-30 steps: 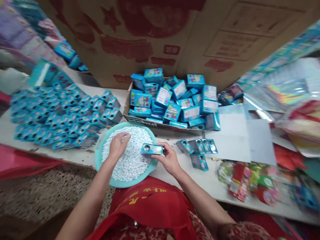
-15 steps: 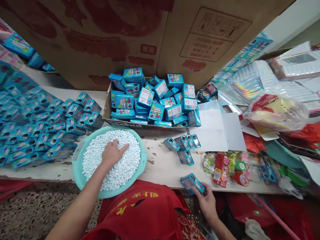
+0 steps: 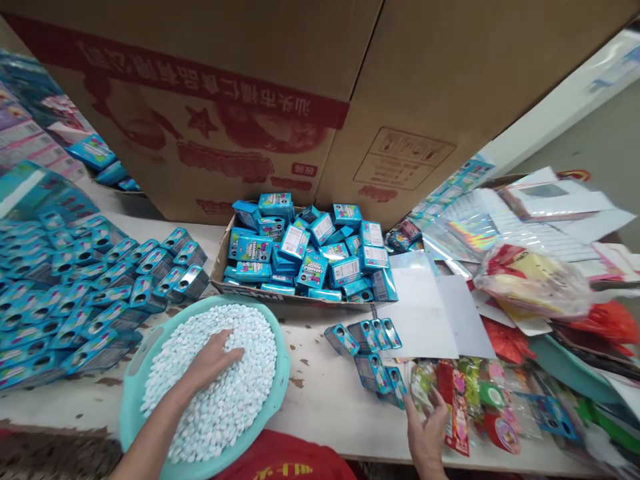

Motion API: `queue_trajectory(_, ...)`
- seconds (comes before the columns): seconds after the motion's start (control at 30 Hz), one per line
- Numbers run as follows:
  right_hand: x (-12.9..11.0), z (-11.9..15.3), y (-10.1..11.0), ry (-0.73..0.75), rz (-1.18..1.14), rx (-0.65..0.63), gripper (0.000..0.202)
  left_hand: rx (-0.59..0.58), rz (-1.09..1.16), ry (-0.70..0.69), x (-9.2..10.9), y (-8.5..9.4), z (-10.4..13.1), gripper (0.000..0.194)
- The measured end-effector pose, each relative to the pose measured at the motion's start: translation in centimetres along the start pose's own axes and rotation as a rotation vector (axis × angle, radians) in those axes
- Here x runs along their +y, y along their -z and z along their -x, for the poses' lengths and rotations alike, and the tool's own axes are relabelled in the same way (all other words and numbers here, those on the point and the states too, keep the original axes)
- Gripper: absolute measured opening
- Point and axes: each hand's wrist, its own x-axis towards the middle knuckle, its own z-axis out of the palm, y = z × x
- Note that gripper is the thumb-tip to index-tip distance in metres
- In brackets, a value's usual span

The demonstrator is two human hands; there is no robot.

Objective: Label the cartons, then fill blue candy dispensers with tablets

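Observation:
A teal basin (image 3: 285, 363) full of small white candies (image 3: 235, 393) stands at the lower left. In it rests my left hand (image 3: 213, 363), thumb apart, its other fingertips sunk among the candies. My right hand (image 3: 427, 427) is at the table's front right, thumb and fingers spread, beside a small blue box (image 3: 397, 385). That box stands against a group of several blue boxes (image 3: 369, 337) with round holes in their tops. Whether a fingertip still touches it is hard to tell.
Behind the basin, a shallow carton (image 3: 300, 298) holds closed blue boxes. Many holed boxes (image 3: 105, 280) stand at left. A large cardboard box (image 3: 240, 87) blocks the back. White sheets (image 3: 425, 307), candy packets (image 3: 455, 407) and a plastic bag (image 3: 533, 280) lie at right.
My right hand has moved forward, set the blue box beside the group and opened. My left hand stays in the candies. The view has tilted up.

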Motion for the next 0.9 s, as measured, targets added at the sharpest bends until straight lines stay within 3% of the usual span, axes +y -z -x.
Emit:
queue_trajectory(0.1,-4.6,-3.3,-0.8,0.366,0.051,0.084,0.05,-0.1,-0.06,0.041,0.4,-0.2,-0.5,0.069)
queue_trajectory(0.23,-13.7,-9.3,-5.1,0.835,0.041,-0.109,0.03,-0.035,-0.197,0.124,2.2,-0.9,-0.4,0.066)
queue_trajectory(0.33,-19.1,-13.1,-9.3,1.01,0.209,-0.273,0.04,0.019,-0.247,0.162,3.0,-1.1,0.2,0.061)
queue_trajectory(0.4,-21.1,-14.6,-11.7,1.065,0.405,-0.422,0.053,0.03,-0.252,0.155,3.0,-1.0,0.5,0.058)
queue_trajectory(0.53,-22.3,-15.1,-14.2,1.093,0.486,-0.528,0.046,0.068,-0.185,0.148,2.2,-0.6,0.8,0.048)
queue_trajectory(0.7,-21.9,-15.4,-13.7,1.032,0.458,-0.504,0.026,0.198,0.207,0.155,1.0,-0.2,0.9,0.027)
queue_trajectory(0.8,-21.4,-16.0,-12.3,0.967,0.399,-0.475,0.023,0.236,0.599,0.229,0.7,0.5,1.5,0.024)
queue_trajectory(0.9,-21.1,-15.0,-10.5,0.787,0.053,-0.468,0.029,0.156,1.116,0.278,0.8,1.5,2.6,0.031)
